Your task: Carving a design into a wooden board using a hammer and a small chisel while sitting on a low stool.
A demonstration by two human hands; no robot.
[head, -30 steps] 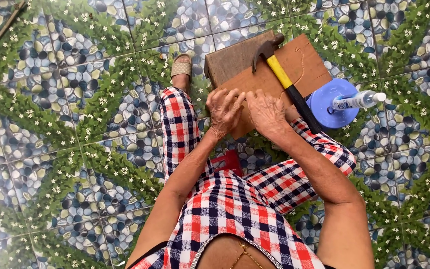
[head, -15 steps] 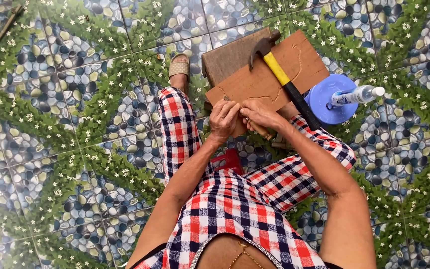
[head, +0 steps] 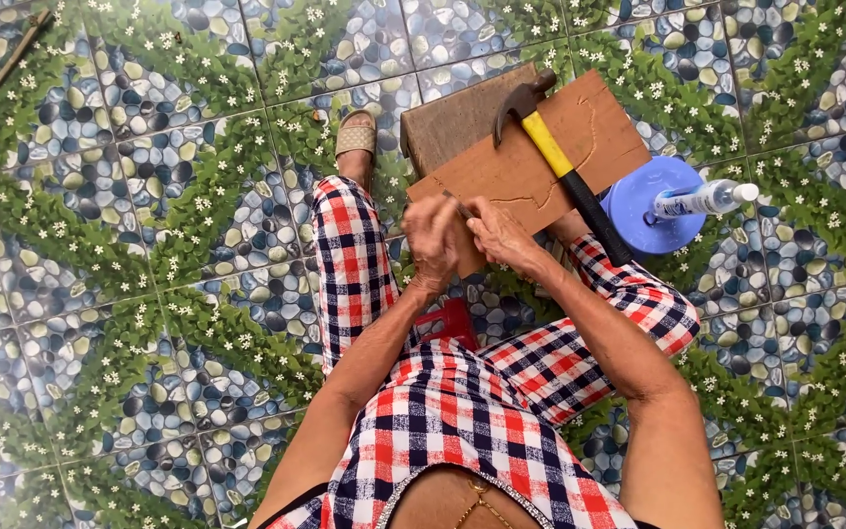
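1. I see both hands meet at the wooden board's (head: 531, 157) near edge: left hand (head: 433, 240) curled, right hand (head: 496, 233) pinching a thin tool (head: 459, 205).
2. A yellow-handled hammer (head: 555, 152) lies across the board.
3. A blue stool (head: 653, 201) stands right of the board.

Thin metal tool (head: 460, 206): a slim, dark, pointed piece, held between the left hand (head: 433, 240) and the right hand (head: 496, 233); its tip rests on the board's near edge; too small to tell its kind.

Flat brown wooden board (head: 540, 162): rectangular, lying tilted across a darker wooden block, with a thin curved line scratched into its face; the near corner sits under both hands.

Left hand: fingers curled, pinching the tool.

Right hand: fingers bent, touching the tool and board.
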